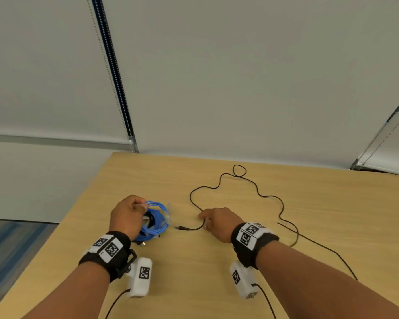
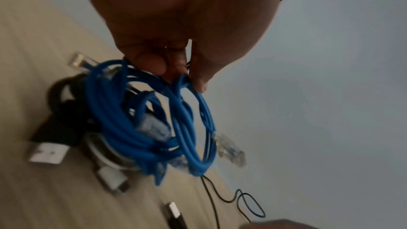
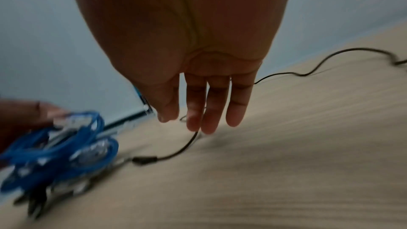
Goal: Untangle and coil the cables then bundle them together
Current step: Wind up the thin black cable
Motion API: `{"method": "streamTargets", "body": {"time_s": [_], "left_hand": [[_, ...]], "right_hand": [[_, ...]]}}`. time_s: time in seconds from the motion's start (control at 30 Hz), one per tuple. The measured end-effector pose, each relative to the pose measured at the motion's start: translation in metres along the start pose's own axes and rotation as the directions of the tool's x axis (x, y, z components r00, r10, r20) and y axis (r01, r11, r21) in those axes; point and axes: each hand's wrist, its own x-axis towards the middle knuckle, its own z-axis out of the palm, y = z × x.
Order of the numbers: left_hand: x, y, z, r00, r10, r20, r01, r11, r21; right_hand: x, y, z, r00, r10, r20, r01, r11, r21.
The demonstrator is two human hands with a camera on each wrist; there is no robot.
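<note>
Item one: my left hand (image 1: 127,215), above the worktop (image 1: 217,272) toward its left edge, fingers curled and pinching the top of a coiled blue cable (image 1: 156,221); the coil hangs from that grip with its lower loops down at the worktop, though I cannot tell whether they rest on it. Clear plastic connectors (image 2: 230,149) show at the coil's ends in the left wrist view. Item two: a black cable with a silver USB plug (image 2: 47,151) and a white cable (image 2: 110,177), bunched under and behind the blue coil. Item three: a thin black cable (image 1: 258,192), loose and uncoiled, wandering from mid-worktop toward the far edge, where it makes one small loop, then back along the right side toward the near edge. Its plug end (image 1: 182,227) lies flat between my two hands, just beside the blue coil. Item four: my right hand (image 1: 219,223), mid-worktop, palm down, fingers (image 3: 211,111) extended and slightly spread, fingertips on the thin black cable a short way behind its plug; the right wrist view shows the cable emerging from under the fingertips, not enclosed by them. The hands sit near each other without touching.
</note>
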Motion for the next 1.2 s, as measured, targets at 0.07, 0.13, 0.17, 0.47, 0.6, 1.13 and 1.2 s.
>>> {"method": "streamTargets", "body": {"time_s": [0.07, 0.13, 0.17, 0.47, 0.6, 1.13, 1.2], "left_hand": [[0.001, -0.005, -0.004, 1.000, -0.011, -0.019, 0.012, 1.000, 0.015], [0.003, -0.008, -0.007, 1.000, -0.010, -0.026, 0.011, 1.000, 0.027], [0.004, -0.009, -0.010, 1.000, 0.000, -0.030, 0.002, 0.999, 0.050], [-0.033, 0.050, 0.016, 0.738, 0.494, 0.461, -0.635, 0.739, 0.225], [-0.044, 0.090, 0.027, 0.693, 0.422, 0.585, -0.585, 0.803, 0.114], [0.007, 0.177, 0.010, 0.931, 0.360, -0.055, -0.363, 0.908, -0.207], [-0.006, 0.180, 0.021, 0.885, 0.456, -0.097, -0.447, 0.889, 0.097]], "right_hand": [[0.014, -0.010, 0.015, 0.999, -0.009, 0.036, 0.016, 0.982, -0.190], [0.019, -0.014, 0.026, 0.999, 0.009, 0.037, 0.002, 0.951, -0.310], [0.019, -0.015, 0.030, 1.000, 0.010, 0.028, 0.000, 0.936, -0.353], [-0.025, -0.029, 0.005, 0.929, -0.294, -0.224, 0.260, 0.951, -0.169], [-0.052, -0.031, -0.046, 0.898, -0.276, -0.342, 0.304, 0.952, 0.030], [-0.124, 0.063, -0.119, 0.880, 0.128, -0.457, 0.181, 0.800, 0.573], [-0.125, 0.058, -0.126, 0.872, 0.205, -0.444, 0.240, 0.611, 0.755]]}}
